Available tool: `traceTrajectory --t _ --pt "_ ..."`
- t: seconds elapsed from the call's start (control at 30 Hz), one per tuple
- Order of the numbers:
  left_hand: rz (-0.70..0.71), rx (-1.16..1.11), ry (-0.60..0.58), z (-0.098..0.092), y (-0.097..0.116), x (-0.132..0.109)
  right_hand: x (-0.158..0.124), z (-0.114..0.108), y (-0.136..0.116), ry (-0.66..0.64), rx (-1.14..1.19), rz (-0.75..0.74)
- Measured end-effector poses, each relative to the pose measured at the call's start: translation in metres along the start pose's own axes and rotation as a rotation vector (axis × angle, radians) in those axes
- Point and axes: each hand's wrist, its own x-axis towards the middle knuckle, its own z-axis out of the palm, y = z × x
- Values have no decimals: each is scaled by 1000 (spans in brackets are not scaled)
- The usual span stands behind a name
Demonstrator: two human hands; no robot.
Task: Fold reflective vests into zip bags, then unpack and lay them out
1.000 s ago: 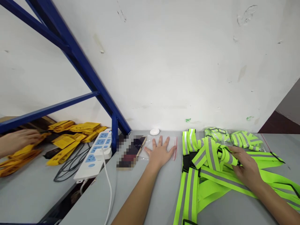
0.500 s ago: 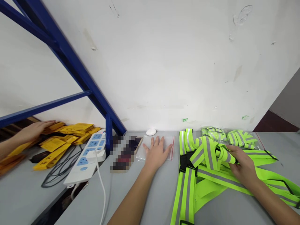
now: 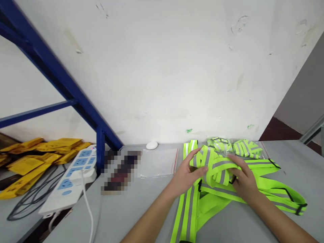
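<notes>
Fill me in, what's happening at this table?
A person's left hand and right hand both hold a folded bundle of green reflective strap from either side. More green straps lie loose beneath on the grey table. A clear zip bag lies flat to the left; bagged green straps sit by the wall.

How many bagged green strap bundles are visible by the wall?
2: the left bagged bundle, beyond the held strap bundle, and the right bagged bundle, beside the first. Others may be hidden.
</notes>
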Motion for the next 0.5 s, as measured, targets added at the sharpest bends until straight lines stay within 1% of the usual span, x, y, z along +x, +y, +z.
traceTrajectory --t 0.07,0.13,0.23,0.3,0.4,0.43,0.5 --pt "20 -29 39 4 -1 0 -1 3 1 32 49 89" --pt "19 -44 71 8 -6 0 -4 6 -1 39 127 160" --pt "6 -59 79 13 -18 1 -7 10 -8 32 269 237" --pt "30 -49 121 14 -26 4 -7 9 -16 15 355 248" --pt "138 85 274 13 -38 8 -4 4 -27 -70 430 235" --pt "176 141 309 12 -41 9 -3 2 -29 -101 445 232" --pt "228 234 329 10 -47 10 -2 1 -32 -131 437 214"
